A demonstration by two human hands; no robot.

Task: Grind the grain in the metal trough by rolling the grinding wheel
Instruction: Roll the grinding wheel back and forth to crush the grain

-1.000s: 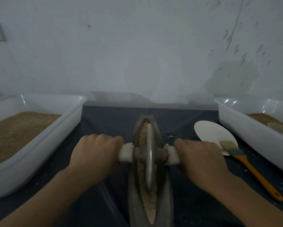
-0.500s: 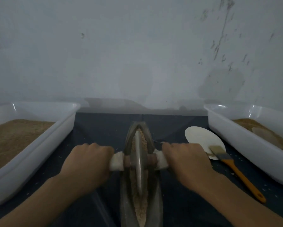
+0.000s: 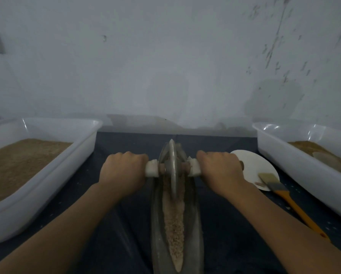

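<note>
Bins of white plastic flank the dark table: the left bin (image 3: 47, 186) holds a level bed of brown grain, the right bin (image 3: 304, 175) a shallower layer. Between them lies the long, boat-shaped metal trough (image 3: 193, 224), its pointed far end toward the wall, with a strip of pale crushed grain (image 3: 174, 224) along its groove. The thin metal grinding wheel (image 3: 173, 169) stands upright in the groove at the far end; a second ago it sat nearer mid-trough, so the stroke has run forward and the near stretch of grain now lies exposed. Judging by that, a return roll toward the body comes next. Both forearms reach out almost straight. The left hand (image 3: 122, 171) and right hand (image 3: 220, 169) are each wrapped knuckles-up around the cloth-padded wooden axle (image 3: 152, 171) on either side. Right of the trough rest a white paper disc (image 3: 254, 169) and an orange-handled brush (image 3: 284, 196).
</note>
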